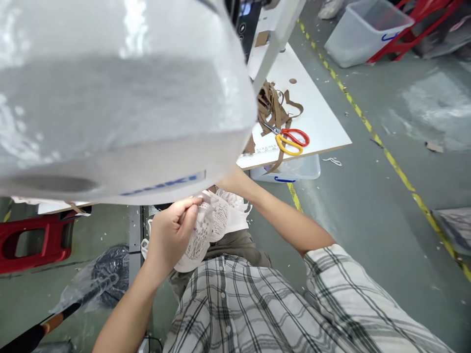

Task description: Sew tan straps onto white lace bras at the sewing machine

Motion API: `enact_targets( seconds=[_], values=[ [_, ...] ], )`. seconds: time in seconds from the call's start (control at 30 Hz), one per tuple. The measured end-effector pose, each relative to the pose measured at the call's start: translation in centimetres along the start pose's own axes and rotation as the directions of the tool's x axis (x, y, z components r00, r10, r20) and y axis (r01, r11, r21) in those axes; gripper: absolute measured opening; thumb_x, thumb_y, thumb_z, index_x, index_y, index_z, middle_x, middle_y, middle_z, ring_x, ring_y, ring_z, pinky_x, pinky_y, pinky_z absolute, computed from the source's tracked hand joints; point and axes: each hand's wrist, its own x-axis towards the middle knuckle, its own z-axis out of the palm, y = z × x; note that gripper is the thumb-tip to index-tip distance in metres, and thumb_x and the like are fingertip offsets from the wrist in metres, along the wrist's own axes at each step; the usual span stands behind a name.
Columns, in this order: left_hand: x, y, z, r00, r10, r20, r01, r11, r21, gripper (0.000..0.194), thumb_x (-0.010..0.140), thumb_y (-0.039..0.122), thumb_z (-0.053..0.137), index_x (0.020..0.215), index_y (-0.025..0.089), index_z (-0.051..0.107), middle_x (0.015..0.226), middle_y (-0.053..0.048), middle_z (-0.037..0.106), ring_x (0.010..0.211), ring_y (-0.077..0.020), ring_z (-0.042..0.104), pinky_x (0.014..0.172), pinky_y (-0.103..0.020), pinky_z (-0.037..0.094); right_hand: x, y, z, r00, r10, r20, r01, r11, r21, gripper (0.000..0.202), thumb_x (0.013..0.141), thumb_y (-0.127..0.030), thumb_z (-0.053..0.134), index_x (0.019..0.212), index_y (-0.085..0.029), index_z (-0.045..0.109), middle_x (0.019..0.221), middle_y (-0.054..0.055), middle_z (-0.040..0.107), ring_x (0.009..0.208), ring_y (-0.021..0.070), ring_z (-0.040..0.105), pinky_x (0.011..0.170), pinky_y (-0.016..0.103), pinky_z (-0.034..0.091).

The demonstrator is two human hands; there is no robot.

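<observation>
A white lace bra (221,215) hangs over my lap, below the edge of the sewing machine (128,122). My left hand (174,228) pinches the bra's upper edge between thumb and fingers, close under the machine head. Only the wrist and back of my right hand (233,180) show beside the bra. Its fingers are hidden behind the machine, so what they hold cannot be seen. The machine head also covers the needle area and much of the worktable.
On the white table (320,122) lie scissors (290,139) with red and yellow handles and brown fabric strips (275,105). A clear plastic bin (309,169) stands beneath. A red stool (37,242) is at left, another clear bin (364,34) at far right.
</observation>
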Motion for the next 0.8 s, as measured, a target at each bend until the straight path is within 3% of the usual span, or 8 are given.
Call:
enact_targets(
  seconds=[0.13,0.37,0.8],
  values=[
    [-0.4,0.0,0.0,0.999,0.031,-0.028,-0.03,0.999,0.014,0.023,0.094,0.028,0.055,0.103,0.021,0.075,0.064,0.002,0.069,0.049,-0.0102,0.054,0.052,-0.021,0.043,-0.1,0.4,0.1,0.999,0.002,-0.042,0.004,0.992,0.125,0.007,0.08,-0.023,0.051,0.074,-0.021,0.048,0.09,0.004,0.055,0.082,0.0173,0.052,0.072,0.03,0.045],
    [-1.1,-0.6,0.2,0.995,0.048,-0.086,-0.041,0.996,0.079,0.024,0.095,0.029,0.054,0.105,0.021,0.074,0.069,0.0,0.071,0.051,-0.0111,0.055,0.05,-0.021,0.041,-0.1,0.5,0.5,0.997,0.049,-0.052,-0.043,0.993,0.11,0.004,0.079,-0.022,0.053,0.075,-0.02,0.053,0.092,0.005,0.057,0.081,0.0176,0.054,0.07,0.03,0.047],
    [-1.3,-1.6,0.7,0.972,0.065,-0.228,-0.043,0.994,0.103,0.022,0.094,0.028,0.055,0.1,0.021,0.075,0.096,-0.005,0.077,0.083,-0.0169,0.071,0.061,-0.022,0.05,-0.1,0.6,1.1,0.996,0.035,-0.083,-0.026,0.994,0.102,0.002,0.081,-0.019,0.056,0.079,-0.019,0.058,0.093,0.005,0.062,0.078,0.0162,0.056,0.071,0.029,0.045]
  ],
)
